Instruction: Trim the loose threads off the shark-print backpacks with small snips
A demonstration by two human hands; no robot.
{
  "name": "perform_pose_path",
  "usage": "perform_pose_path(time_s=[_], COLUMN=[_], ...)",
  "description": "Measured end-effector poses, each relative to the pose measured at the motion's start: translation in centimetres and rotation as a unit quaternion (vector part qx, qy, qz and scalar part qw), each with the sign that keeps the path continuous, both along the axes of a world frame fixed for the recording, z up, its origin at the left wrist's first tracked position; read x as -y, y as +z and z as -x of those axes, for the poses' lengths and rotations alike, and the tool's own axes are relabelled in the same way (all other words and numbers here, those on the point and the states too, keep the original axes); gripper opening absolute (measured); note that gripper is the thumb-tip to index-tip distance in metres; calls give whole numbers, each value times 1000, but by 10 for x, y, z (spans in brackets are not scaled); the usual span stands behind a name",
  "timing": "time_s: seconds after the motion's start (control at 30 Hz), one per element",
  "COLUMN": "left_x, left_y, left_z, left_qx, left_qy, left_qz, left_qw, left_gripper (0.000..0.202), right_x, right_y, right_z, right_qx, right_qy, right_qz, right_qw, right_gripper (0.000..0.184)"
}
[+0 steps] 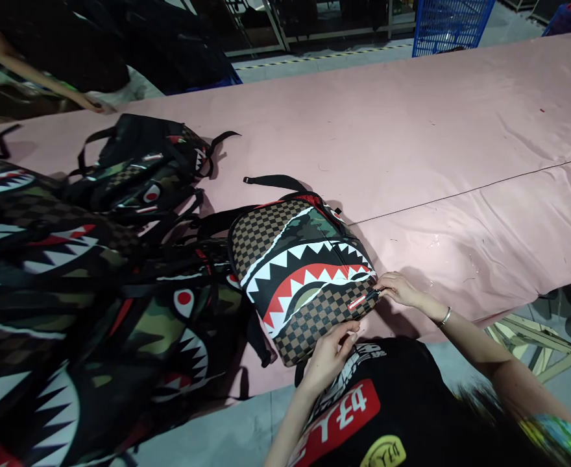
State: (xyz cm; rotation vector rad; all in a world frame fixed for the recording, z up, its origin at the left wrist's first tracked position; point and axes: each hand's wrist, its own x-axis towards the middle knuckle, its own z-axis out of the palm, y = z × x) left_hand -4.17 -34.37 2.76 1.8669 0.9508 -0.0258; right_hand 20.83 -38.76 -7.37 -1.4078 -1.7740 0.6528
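Observation:
A backpack (300, 272) with a brown checker, camouflage and a red-and-white shark mouth lies on the pink table (436, 149) near its front edge. My right hand (397, 290) pinches a small zipper pull at the bag's right side, fingers closed. My left hand (331, 350) rests against the bag's lower front corner, fingers curled on its edge. A bracelet sits on my right wrist.
A heap of similar shark-mouth backpacks (71, 279) fills the left side of the table. Another person's arm (37, 78) reaches in at the far left. A blue crate (448, 26) stands beyond the table. A wooden frame (533, 337) lies below right.

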Motion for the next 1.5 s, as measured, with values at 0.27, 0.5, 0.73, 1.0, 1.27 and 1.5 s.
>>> perform_pose_path(time_s=[0.27,0.5,0.73,1.0,1.27,1.5], left_x=[1,-1,-3,-4,-6,-7], left_y=[-3,-4,0,0,0,-3], left_z=[2,4,5,8,13,9], left_qx=[-2,-4,-8,-8,-5,0], left_qy=[2,3,2,10,23,17], left_qz=[6,-5,-6,-3,-15,-20], left_qw=[1000,1000,1000,1000,1000,1000], left_gripper=[32,32,33,32,33,33], right_x=[-10,-12,-15,-15,-14,-22], right_y=[-3,9,45,57,41,37], right_z=[1,10,27,45,7,-16], right_qx=[52,69,117,107,-194,-192], right_qy=[33,51,61,60,-53,28], right_qz=[-57,-45,-17,16,260,348], right_qw=[996,995,991,992,944,917], right_gripper=[19,20,19,20,13,11])
